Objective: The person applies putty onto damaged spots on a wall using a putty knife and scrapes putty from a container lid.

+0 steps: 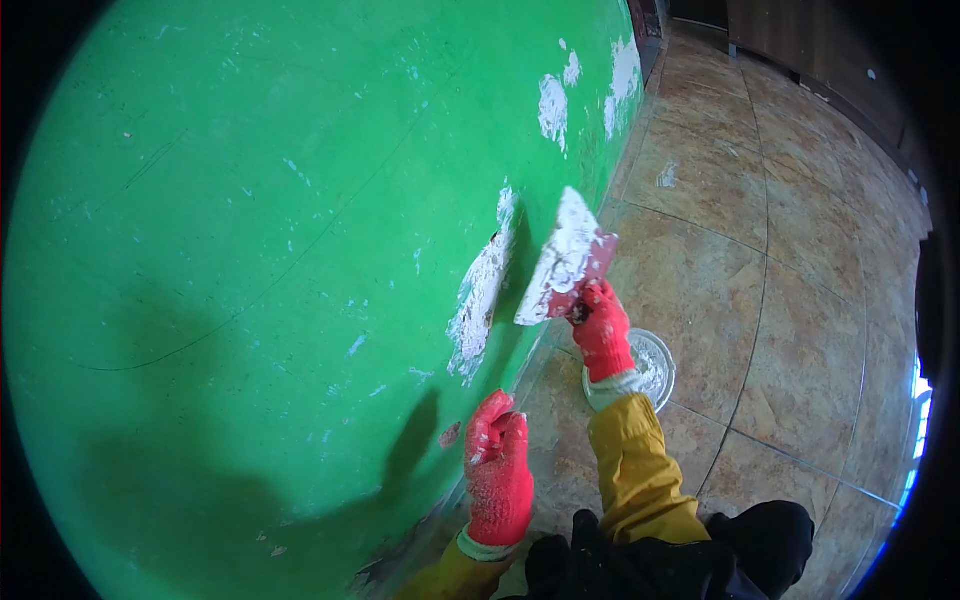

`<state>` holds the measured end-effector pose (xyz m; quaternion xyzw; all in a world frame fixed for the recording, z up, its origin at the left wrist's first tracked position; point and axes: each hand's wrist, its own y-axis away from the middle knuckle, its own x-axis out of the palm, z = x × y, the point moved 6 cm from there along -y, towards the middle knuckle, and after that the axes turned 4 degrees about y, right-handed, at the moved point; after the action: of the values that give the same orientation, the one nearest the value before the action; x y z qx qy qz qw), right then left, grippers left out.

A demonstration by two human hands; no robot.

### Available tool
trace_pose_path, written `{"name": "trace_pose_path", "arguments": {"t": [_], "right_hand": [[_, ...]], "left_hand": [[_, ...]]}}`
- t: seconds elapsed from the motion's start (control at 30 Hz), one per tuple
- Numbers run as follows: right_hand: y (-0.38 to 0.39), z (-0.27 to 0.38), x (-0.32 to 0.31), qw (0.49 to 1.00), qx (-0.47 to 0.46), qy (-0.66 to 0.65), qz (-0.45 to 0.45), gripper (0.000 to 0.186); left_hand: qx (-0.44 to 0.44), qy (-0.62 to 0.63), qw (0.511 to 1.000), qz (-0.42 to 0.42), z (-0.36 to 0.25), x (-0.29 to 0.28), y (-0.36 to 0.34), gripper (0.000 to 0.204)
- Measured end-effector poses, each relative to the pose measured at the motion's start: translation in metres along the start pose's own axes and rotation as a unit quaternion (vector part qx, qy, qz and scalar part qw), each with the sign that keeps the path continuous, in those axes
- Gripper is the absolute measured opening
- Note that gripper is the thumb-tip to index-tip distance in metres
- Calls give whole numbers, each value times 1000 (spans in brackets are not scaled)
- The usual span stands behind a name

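My right hand [604, 328], in a red glove, grips a wide putty knife [560, 258] with a dull red body and thick white paste on its blade. The blade is just right of an elongated white patch [478, 295] on the green wall [250, 180]; I cannot tell whether they touch. Below the hand and partly hidden by it, a white bucket [655, 370] holding pale paste stands on the floor. My left hand [498, 475], also red-gloved, has its fingers curled beside the lower wall; whether anything is inside them is hidden.
More white patches [552, 110] mark the wall farther along. Tan tiled floor [800, 350] runs along the wall's right side to a dark wooden cabinet [800, 50] at the far end. My dark-clad legs or shoes [760, 540] show at the bottom edge.
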<state>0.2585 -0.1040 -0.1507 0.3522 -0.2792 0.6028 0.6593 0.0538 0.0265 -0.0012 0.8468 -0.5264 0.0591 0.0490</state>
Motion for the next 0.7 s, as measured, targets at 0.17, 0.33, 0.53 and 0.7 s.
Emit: {"name": "trace_pose_path", "arguments": {"t": [0.17,0.33,0.53,0.7], "right_hand": [[56,59,24,995,-93,-33,-23,31],[80,164,52,990,-54,57,117,34],[92,245,124,940,-37,338,43,22],[126,205,101,961,-25,275,25,21]], "left_hand": [[52,1,997,57,-17,5,-6,31],[-22,51,989,139,-1,36,7,29],[-71,64,955,280,-30,68,22,28],[69,-33,959,273,-55,75,1,31]]}}
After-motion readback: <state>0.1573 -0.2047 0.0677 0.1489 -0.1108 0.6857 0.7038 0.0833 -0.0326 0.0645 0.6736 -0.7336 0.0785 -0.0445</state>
